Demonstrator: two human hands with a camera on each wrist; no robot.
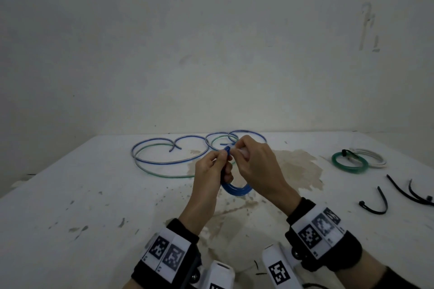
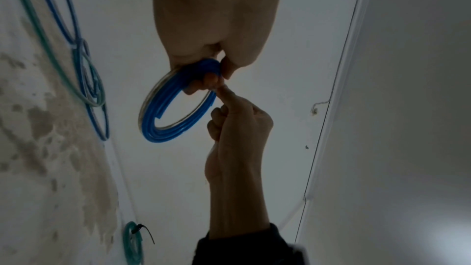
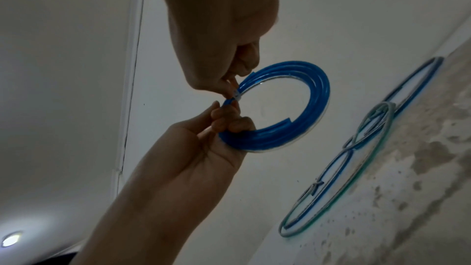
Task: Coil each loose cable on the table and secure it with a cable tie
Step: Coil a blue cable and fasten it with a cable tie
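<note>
White stained table (image 1: 94, 195): blue coil (image 1: 236, 189) hangs below left hand (image 1: 209, 171), gripped; right hand (image 1: 253, 162) pinches white tie (image 3: 235, 96) at coil's top.

Readable words or numbers: none in any view.
Left wrist band (image 1: 164, 253): it carries square black-and-white coded markers; these are patterns, not letters. Small marks under them are too blurred to read.
Right wrist band (image 1: 321, 230): it has the same kind of coded markers; the tiny marks at the lower edge are not legible.
White blocks (image 1: 279, 270) at the bottom edge: one shows a coded marker, without a legible word.
Blue coil (image 3: 293, 108): no print is visible on it.
Wall (image 1: 211, 30): only scuffs, no sign.
</note>
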